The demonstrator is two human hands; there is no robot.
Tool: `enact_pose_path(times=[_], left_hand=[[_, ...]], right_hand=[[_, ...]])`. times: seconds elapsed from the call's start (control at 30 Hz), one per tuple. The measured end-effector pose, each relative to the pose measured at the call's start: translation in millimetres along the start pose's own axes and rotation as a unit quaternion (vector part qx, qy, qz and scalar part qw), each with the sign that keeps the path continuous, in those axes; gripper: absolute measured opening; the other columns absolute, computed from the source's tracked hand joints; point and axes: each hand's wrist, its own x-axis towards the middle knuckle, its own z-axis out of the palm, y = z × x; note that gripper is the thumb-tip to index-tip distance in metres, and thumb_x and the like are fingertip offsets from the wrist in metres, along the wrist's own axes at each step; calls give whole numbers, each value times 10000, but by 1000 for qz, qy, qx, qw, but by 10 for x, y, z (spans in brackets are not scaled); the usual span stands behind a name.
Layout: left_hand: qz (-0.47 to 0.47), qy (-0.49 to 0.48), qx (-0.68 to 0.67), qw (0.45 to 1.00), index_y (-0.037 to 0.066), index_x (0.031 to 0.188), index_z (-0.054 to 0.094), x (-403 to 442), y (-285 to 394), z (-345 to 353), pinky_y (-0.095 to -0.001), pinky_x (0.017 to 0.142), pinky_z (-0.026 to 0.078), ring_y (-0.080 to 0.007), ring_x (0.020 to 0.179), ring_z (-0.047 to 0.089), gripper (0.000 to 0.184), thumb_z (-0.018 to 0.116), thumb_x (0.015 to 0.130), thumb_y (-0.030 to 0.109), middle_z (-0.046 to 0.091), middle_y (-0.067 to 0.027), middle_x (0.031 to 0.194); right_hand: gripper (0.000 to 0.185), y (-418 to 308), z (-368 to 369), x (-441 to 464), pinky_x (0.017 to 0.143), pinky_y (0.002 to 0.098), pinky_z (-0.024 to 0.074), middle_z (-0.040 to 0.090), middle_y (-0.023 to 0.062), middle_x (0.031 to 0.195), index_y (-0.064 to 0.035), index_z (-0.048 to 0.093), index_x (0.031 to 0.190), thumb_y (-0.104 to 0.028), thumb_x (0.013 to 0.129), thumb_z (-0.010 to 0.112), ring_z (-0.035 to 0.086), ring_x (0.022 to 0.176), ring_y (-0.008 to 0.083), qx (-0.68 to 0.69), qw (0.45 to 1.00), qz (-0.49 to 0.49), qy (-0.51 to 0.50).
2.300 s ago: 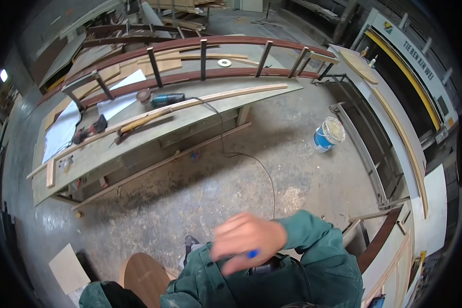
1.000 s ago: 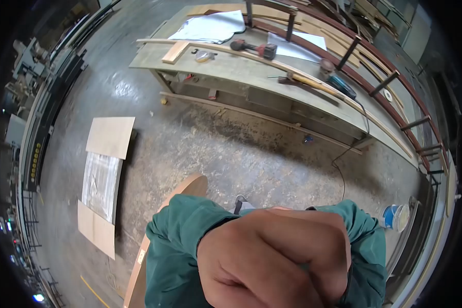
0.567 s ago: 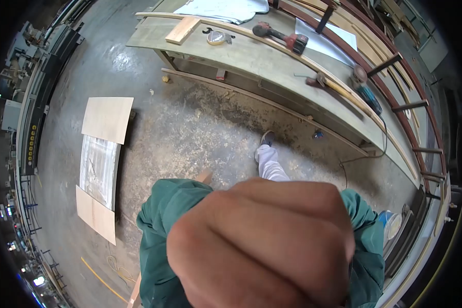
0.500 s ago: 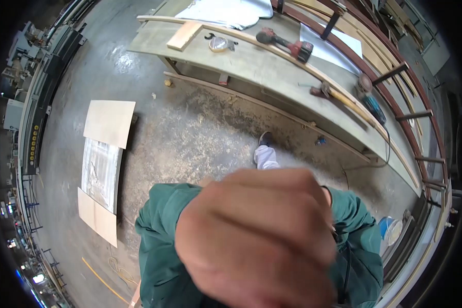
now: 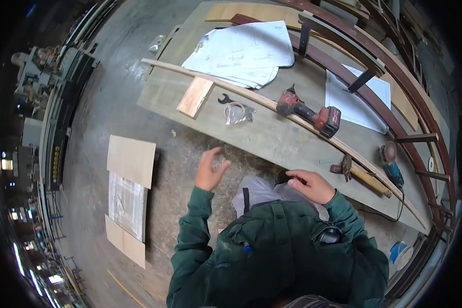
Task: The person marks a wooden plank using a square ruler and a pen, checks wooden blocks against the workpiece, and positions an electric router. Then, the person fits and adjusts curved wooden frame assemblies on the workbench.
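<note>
My left hand (image 5: pixel 210 170) is raised in front of me over the floor, fingers apart, holding nothing. My right hand (image 5: pixel 313 186) hovers by the near edge of the workbench (image 5: pixel 251 141), fingers spread and bare. On the bench lie a red cordless driver (image 5: pixel 309 112), a small wood block (image 5: pixel 195 96), an open-end wrench (image 5: pixel 224 98) and a roll of clear tape (image 5: pixel 235 113). A wood-handled hammer (image 5: pixel 364 177) is closest to my right hand. A long curved wooden strip (image 5: pixel 256 98) runs along the bench under the driver.
Paper drawings (image 5: pixel 241 49) cover the bench's far left. A curved dark-red frame (image 5: pixel 333 84) with upright posts stands along the back. An angle grinder (image 5: pixel 392 164) trails a cord at right. A wrapped panel (image 5: pixel 127 205) with boards lies left on the floor; a bucket (image 5: pixel 401 254) sits right.
A blurred closed hand close to the camera has gone from there. Both hands are now lower and apart with fingers spread. The view has shifted, and the bench appears nearer.
</note>
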Motion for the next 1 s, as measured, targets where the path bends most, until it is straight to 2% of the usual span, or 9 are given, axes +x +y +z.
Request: enact_pose_path(times=[0.17,0.27,0.4,0.47,0.6,0.77,0.83,0.9,1.0], left_hand=[[-36,40,138,989,-5,1239,500,1162,-1158,28,-405,986,378,-337,1153,485,718,784,698,372,522,-200,1225],[0,6,207,978,26,1335,441,1868,-1974,17,-440,1096,242,-355,1300,357,868,712,699,551,440,-209,1365],[-44,-39,348,936,52,1405,347,2475,-2244,95,-474,1078,256,-395,1297,334,1053,751,597,594,396,-229,1389],[-15,-53,231,971,93,1432,303,2638,-2338,127,-482,1037,308,-431,1245,362,1121,797,541,560,385,-267,1352],[-31,-81,211,974,147,1441,298,2737,-2241,91,-474,997,349,-438,1177,397,1090,834,530,408,402,-282,1281],[-56,-181,22,982,61,1452,244,2698,-2062,-211,-409,1059,296,-379,1237,378,1030,771,576,181,343,-221,1412],[-67,-218,-200,953,53,1458,229,2590,-1889,-250,-368,1086,259,-300,1289,348,988,741,614,90,340,-176,1433],[-51,-278,-210,936,56,1462,223,2413,-1107,-309,-360,1078,275,-276,1287,351,984,737,623,81,325,-154,1441],[86,-400,-247,878,56,1460,226,2231,-577,85,-379,1051,323,-266,1277,369,1025,783,605,153,298,-133,1442]], right_hand=[[375,-28,-219,325,635,330,479,633,125,827,-46,600,1135,-323,882,602,603,678,245,-51,989,51,129],[378,47,-74,269,623,328,479,636,124,817,-50,602,1131,-327,874,612,603,663,247,-56,966,135,214],[398,48,417,265,639,368,493,633,128,774,-65,609,1109,-374,858,620,614,689,289,34,936,199,287],[410,13,680,357,672,381,497,643,137,813,-59,605,1114,-380,859,614,625,744,303,-4,929,228,292],[438,-182,1029,543,716,396,494,651,156,888,-71,591,1152,-404,868,587,628,816,324,49,936,243,249],[448,-238,1130,490,734,388,496,648,156,885,-76,580,1172,-413,877,568,625,820,329,41,920,271,280],[467,-143,1214,415,746,369,498,654,148,904,-71,575,1180,-427,877,572,634,816,309,40,902,258,343],[473,-247,1161,356,746,361,498,654,150,932,-68,575,1178,-431,876,580,636,827,295,81,893,246,369],[526,-362,1146,274,750,329,495,647,113,1022,-54,524,1265,-429,899,572,628,876,209,201,876,182,398]])
